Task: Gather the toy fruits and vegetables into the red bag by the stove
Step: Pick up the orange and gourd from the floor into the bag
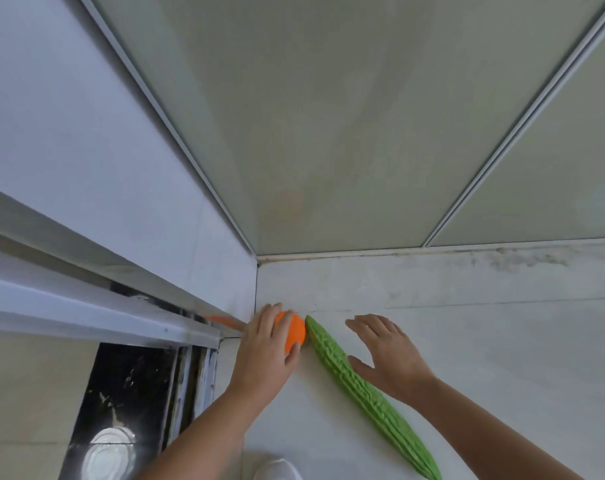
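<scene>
A pale, scuffed white floor (467, 341) fills the lower right, grimy along its far edge toward 2 o'clock. Frosted grey-green glass panels (328, 116) rise from 12 o'clock, split by a thin white frame bar (522, 112) running toward 1 o'clock. A plain white wall (86, 133) takes up 10 o'clock. Below it a white sliding-door track (86, 306) crosses at 9 o'clock, with a dark speckled slab (127, 393) at 7 o'clock. Light is soft and even.
</scene>
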